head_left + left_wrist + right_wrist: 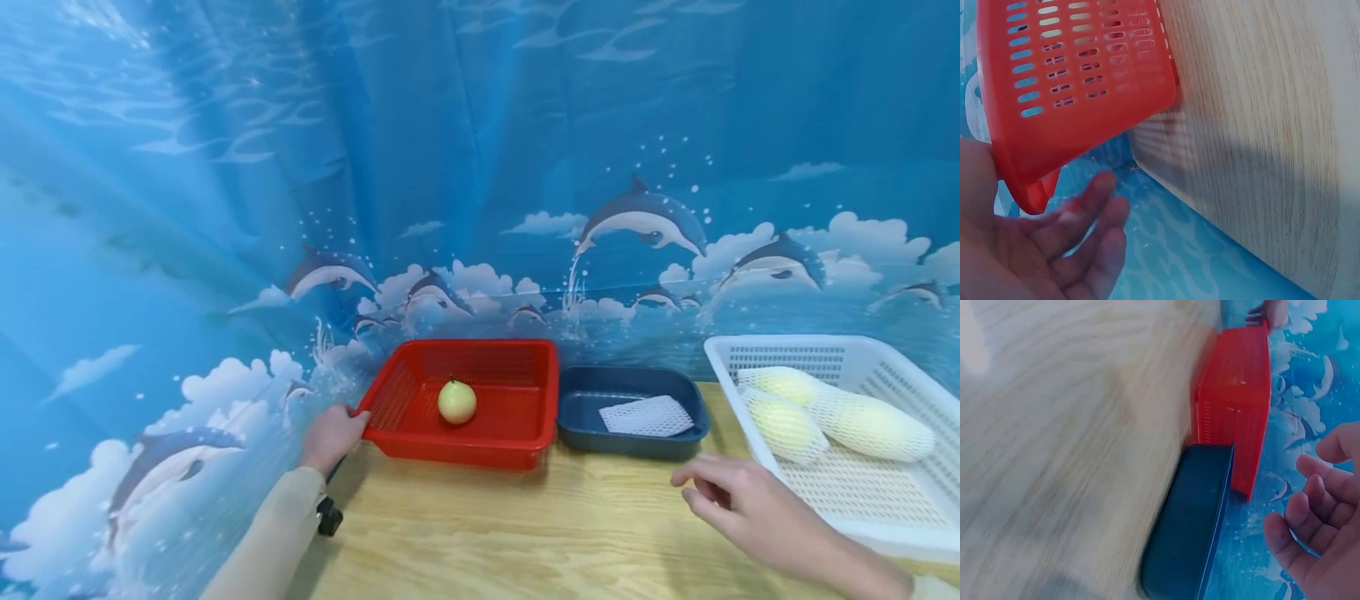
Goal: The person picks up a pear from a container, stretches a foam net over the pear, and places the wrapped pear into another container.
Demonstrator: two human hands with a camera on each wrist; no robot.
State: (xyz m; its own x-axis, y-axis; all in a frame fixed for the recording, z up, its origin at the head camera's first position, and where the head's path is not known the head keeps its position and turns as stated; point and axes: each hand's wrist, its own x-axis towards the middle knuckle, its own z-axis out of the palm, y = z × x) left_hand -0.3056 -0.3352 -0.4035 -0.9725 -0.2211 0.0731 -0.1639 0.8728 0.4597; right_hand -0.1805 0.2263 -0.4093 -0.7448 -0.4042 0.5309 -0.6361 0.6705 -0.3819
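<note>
My left hand [333, 437] holds the left corner of a red plastic basket [465, 450]. In the left wrist view the thumb lies against the rim, and the fingers [1094, 250] curve loosely beneath it. A single yellow-green pear [457, 402] sits bare inside this basket. My right hand [757, 508] hovers over the table in front of a dark blue tray [630, 446], its fingers loosely bent and holding nothing. A flattened white foam net [647, 415] lies in the tray.
At the right stands a white basket [892, 508] with several yellowish fruits [873, 423] in white foam nets. The three containers stand on a wood-grain table [480, 533]. Behind and to the left hangs a blue dolphin-print curtain [480, 167].
</note>
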